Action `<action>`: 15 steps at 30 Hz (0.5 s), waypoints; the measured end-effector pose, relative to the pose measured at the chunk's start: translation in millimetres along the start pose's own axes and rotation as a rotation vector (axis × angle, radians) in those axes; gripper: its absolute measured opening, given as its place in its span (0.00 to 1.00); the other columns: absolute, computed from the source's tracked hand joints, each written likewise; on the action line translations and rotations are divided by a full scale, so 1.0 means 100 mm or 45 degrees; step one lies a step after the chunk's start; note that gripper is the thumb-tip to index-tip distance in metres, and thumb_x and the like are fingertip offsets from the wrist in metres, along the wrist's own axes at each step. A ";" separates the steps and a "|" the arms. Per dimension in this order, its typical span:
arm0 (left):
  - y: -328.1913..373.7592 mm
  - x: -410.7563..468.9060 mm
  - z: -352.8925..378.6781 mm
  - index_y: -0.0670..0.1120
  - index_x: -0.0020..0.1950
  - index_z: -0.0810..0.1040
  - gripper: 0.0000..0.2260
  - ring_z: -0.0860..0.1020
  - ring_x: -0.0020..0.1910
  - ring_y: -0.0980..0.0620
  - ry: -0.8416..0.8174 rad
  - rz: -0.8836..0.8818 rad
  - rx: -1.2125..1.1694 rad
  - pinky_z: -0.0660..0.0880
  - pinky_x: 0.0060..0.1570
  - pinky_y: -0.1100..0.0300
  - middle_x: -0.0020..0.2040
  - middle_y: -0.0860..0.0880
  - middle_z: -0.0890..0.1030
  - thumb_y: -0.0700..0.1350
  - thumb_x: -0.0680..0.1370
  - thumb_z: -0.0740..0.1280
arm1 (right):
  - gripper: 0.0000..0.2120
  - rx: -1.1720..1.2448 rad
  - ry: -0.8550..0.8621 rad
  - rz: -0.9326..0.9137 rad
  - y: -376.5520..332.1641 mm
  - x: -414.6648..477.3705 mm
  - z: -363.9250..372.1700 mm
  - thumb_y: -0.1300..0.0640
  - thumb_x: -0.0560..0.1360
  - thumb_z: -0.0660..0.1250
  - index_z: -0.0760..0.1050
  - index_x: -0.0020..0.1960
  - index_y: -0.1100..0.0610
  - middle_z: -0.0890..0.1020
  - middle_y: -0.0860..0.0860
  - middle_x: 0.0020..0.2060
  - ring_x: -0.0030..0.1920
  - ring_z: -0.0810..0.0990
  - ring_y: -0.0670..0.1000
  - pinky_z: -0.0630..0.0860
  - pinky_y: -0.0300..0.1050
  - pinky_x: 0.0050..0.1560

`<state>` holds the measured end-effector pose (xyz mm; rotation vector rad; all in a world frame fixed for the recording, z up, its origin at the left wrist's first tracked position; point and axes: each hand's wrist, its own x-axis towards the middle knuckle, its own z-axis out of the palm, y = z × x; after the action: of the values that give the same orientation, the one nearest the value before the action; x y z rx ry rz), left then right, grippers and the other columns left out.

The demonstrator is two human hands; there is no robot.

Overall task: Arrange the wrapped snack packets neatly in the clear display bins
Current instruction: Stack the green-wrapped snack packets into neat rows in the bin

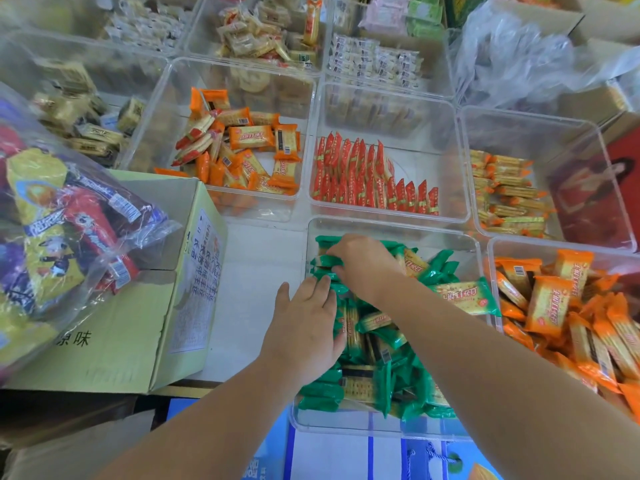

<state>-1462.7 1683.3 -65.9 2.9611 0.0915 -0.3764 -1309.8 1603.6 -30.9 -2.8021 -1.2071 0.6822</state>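
Sorting green packets [367, 386] in bin [433, 232]: L hand [304, 327] flat, bracing; R hand [363, 265] grips some. Next: stand upright.

Over on the left sits a pale green cardboard box [114, 337], its printed label side turned toward us. A clear plastic bag [152, 226] slumps on top of it, stuffed with yellow, red and purple packs [45, 202]. White tabletop [256, 265] shows just beside the box. Top right, crumpled plastic film [519, 53] lies against brown cartons [588, 22]. Far right there's a red box [620, 188] with a printed figure, and at the bottom, blue printed packaging [471, 462] with a cord handle [433, 452].
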 end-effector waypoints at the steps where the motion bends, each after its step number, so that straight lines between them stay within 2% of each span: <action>1: 0.00 0.00 0.00 0.46 0.79 0.63 0.32 0.54 0.77 0.47 0.005 -0.004 -0.006 0.54 0.74 0.38 0.80 0.47 0.59 0.63 0.80 0.53 | 0.14 0.016 -0.012 0.010 -0.01 0.03 0.06 0.58 0.80 0.63 0.79 0.63 0.56 0.79 0.55 0.57 0.55 0.78 0.56 0.78 0.52 0.55; 9: 0.00 0.02 0.04 0.46 0.77 0.66 0.31 0.56 0.76 0.47 0.007 -0.021 -0.009 0.55 0.73 0.38 0.78 0.47 0.64 0.63 0.80 0.54 | 0.14 0.265 0.044 0.121 -0.02 0.07 0.25 0.55 0.80 0.64 0.78 0.64 0.54 0.82 0.54 0.57 0.55 0.79 0.56 0.78 0.53 0.56; 12: -0.01 0.02 0.04 0.46 0.77 0.66 0.32 0.56 0.77 0.47 0.008 -0.019 0.006 0.56 0.73 0.38 0.79 0.47 0.63 0.63 0.80 0.54 | 0.14 0.370 0.271 0.168 0.12 -0.08 0.22 0.53 0.80 0.65 0.79 0.64 0.52 0.83 0.50 0.55 0.54 0.80 0.53 0.79 0.51 0.54; 15: -0.01 0.02 0.05 0.46 0.78 0.65 0.32 0.57 0.77 0.46 0.007 -0.012 0.019 0.57 0.72 0.38 0.79 0.47 0.62 0.63 0.80 0.54 | 0.13 0.112 0.485 0.197 0.31 -0.32 0.17 0.50 0.77 0.69 0.82 0.59 0.52 0.83 0.50 0.51 0.55 0.77 0.54 0.77 0.51 0.55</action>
<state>-1462.0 1683.8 -71.0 2.9779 0.1039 -0.3722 -1315.1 1557.2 -39.9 -2.7952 -0.8785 0.1816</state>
